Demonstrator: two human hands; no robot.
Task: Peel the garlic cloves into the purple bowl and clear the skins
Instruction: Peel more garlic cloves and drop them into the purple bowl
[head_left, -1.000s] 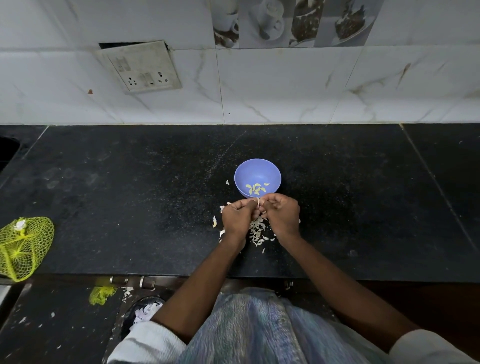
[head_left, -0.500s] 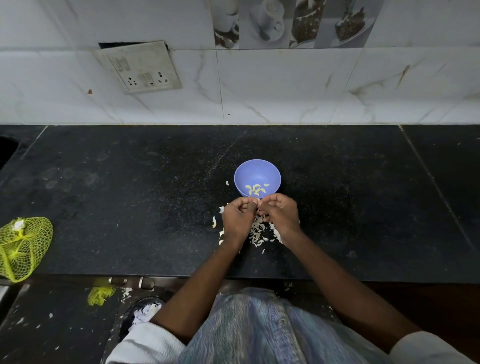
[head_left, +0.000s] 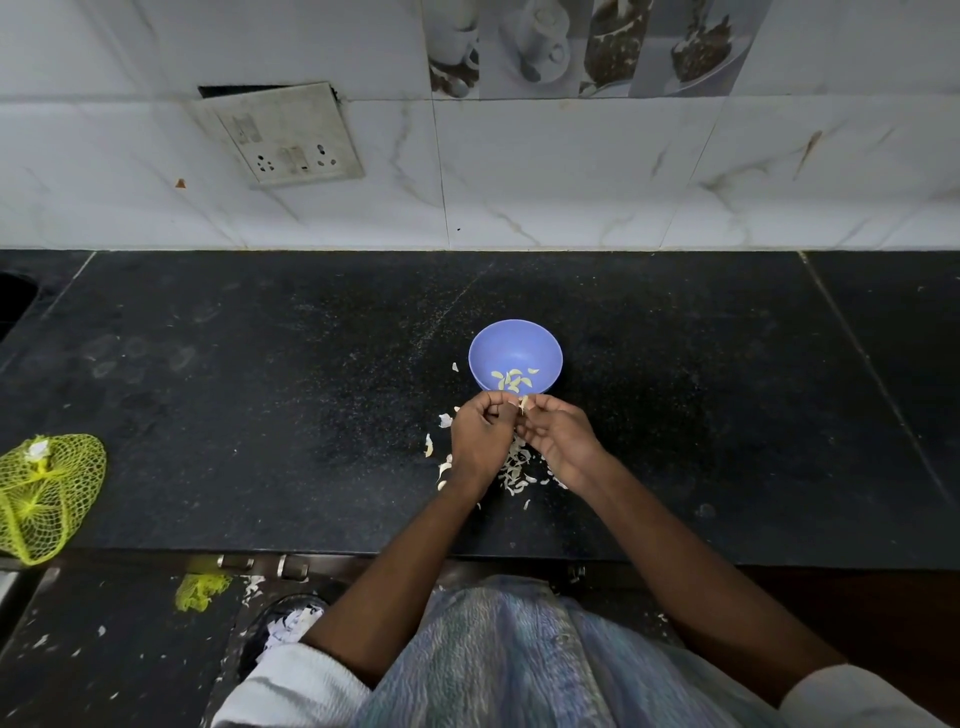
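Bowl (head_left: 515, 356), purple, on black desk (head_left: 260, 415), holds several peeled cloves (head_left: 511, 380). I see left hand (head_left: 480, 439) and right hand (head_left: 558, 441) pinching one garlic clove (head_left: 523, 402) just before bowl, fingers curled. Skins (head_left: 514, 467) scattered beneath hands. Yellow net bag (head_left: 44, 499) far left.

Location: a home kitchen. Indicators: a black speckled stone surface (head_left: 260, 389); a white marble-pattern tiled wall (head_left: 571, 171) with a decorative strip of cup-and-coffee-bean picture tiles (head_left: 587, 47); a grimy wall-mounted switch-and-socket plate (head_left: 283, 136); possibly a sink edge (head_left: 13, 301) at far left.
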